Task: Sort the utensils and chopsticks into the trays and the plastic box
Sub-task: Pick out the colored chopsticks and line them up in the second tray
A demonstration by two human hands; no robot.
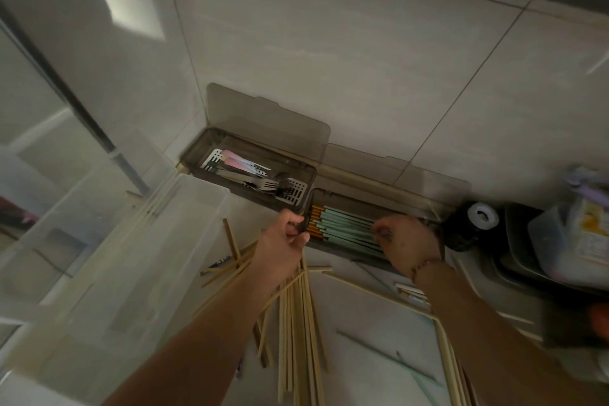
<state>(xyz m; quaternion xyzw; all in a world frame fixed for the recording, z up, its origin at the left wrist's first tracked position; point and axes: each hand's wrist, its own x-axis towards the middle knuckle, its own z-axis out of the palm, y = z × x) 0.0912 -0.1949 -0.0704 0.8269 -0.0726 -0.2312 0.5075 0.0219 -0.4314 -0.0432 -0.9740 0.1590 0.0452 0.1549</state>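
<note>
The clear plastic box (108,241) stands along the left edge of the tabletop (372,313), open-topped so chopsticks can drop straight in. Behind it, at the back wall, the left tray (197,155) has its lid tipped up and keeps the metal utensils (263,183) lying flat on a perforated insert. Loose wooden chopsticks (296,323) fan out over the middle of the tabletop, not yet sorted.

My left hand (283,241) curls its grip round the near-left corner of the right tray (425,204), I think to steady it while I fill it. Inside that tray the green chopsticks (346,227) lie side by side, gold ends to the left, so they pack evenly. My right hand (405,241) reaches in at their right ends, fingertips bent down onto them; whether the grip pinches one or only nudges them level, I cannot tell. A dark roll (468,224) sits just right of the tray.
</note>
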